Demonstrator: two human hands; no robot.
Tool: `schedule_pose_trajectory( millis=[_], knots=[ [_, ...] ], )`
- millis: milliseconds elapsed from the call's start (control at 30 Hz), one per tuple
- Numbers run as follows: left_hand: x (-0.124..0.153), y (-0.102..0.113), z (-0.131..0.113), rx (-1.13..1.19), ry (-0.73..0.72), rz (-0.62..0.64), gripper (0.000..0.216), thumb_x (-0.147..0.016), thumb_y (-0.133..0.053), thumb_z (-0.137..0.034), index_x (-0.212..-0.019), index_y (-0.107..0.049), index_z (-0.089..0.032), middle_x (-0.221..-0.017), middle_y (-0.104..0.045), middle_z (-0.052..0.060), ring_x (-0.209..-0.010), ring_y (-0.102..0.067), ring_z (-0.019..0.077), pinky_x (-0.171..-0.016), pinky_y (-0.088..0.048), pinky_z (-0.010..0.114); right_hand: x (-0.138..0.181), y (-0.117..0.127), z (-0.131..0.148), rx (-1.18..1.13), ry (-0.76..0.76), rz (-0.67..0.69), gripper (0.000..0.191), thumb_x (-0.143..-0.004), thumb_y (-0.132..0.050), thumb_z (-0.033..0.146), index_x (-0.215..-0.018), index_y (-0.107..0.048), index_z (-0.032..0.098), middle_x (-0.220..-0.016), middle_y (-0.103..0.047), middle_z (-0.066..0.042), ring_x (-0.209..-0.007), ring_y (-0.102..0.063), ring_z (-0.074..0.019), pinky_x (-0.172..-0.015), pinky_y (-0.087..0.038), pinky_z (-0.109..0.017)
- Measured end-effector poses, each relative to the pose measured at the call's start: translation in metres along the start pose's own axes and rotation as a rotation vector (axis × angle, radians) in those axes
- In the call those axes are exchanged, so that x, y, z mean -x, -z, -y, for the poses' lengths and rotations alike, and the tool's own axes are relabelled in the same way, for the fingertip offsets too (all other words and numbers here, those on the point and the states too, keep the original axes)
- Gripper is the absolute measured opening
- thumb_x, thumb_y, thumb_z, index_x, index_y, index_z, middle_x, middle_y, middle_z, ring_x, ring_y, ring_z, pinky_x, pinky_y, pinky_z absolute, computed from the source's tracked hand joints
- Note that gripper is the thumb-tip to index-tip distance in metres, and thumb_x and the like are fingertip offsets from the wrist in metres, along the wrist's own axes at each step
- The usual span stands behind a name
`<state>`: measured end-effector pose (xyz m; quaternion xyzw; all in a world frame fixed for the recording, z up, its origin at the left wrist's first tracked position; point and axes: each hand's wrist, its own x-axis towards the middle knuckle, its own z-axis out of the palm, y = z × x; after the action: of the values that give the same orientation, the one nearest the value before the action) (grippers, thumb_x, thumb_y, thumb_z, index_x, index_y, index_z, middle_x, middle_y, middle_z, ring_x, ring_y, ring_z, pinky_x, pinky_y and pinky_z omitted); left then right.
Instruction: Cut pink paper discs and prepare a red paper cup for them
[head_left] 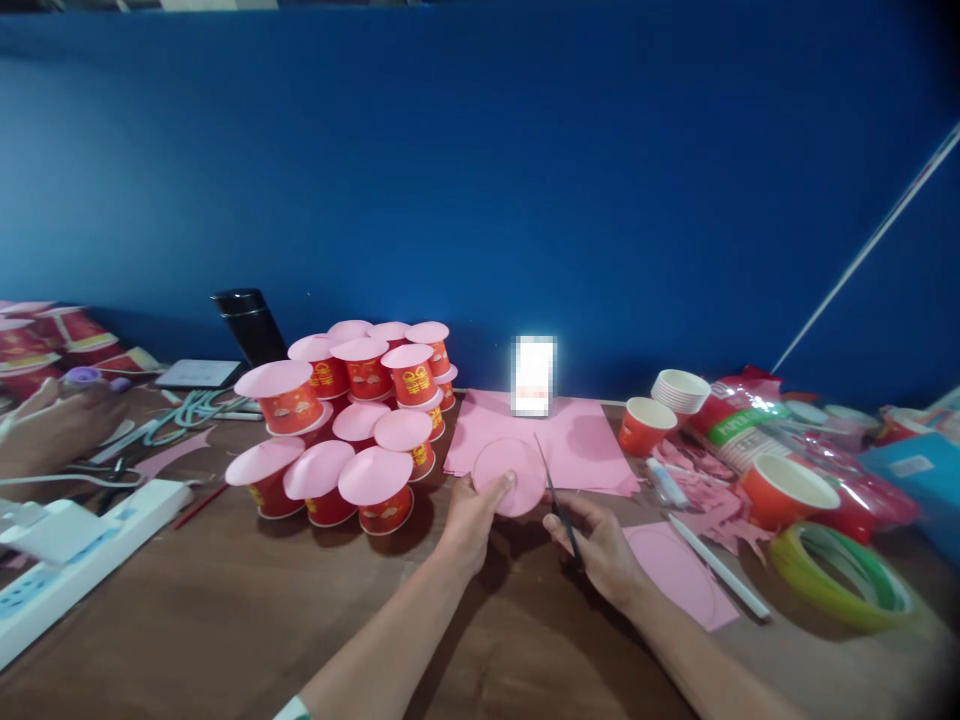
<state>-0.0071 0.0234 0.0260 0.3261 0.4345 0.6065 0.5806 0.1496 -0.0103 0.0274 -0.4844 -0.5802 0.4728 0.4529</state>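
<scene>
Flat round pink paper disc (523, 468) held beside slim dark scissors (568, 530)

Left hand (476, 525): thumb on the upper face, fingers curled under, clamped on the disc. Disc sat above the dark brown wood-toned table (225, 620), in front of a layered stack of smooth pink paper sheets (585, 455). Right hand (600, 555): fingers closed around the scissors' handle. Blades pointed away from the body, alongside the disc's right rim; could not tell whether they touched it.

Right of the hands: a pink paper piece marked with a drawn curve (667, 570), a white stick-like pen (724, 572) beside it, crumpled, ragged pink scraps (720, 505) behind. Further right, a glossy yellow-green tape ring (795, 570) lay flat.

Left: glossy red printed paper cups (292, 412) clustered in tiers, white rims down, capped by shallow, cone-like pink paper rounds (373, 475) wider than the cup bases.
</scene>
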Motion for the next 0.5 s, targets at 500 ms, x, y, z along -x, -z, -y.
schedule_pose_trajectory(
  millis=[500],
  knots=[
    [-0.0017,0.0022,0.0007,0.022,0.005,-0.021,0.043,-0.059,-0.077,-0.036,-0.091,-0.065,-0.009,-0.089,-0.07,0.013,-0.075,-0.066,0.0188,-0.069,-0.05,0.027,-0.0005,-0.0005,-0.0016,0.018,-0.007,-0.019,0.047,-0.073,-0.066,0.048,-0.105,-0.066,0.014,-0.052,-0.051,0.003,-0.042,-0.042,-0.0085,-0.039,-0.037,-0.02]
  ],
)
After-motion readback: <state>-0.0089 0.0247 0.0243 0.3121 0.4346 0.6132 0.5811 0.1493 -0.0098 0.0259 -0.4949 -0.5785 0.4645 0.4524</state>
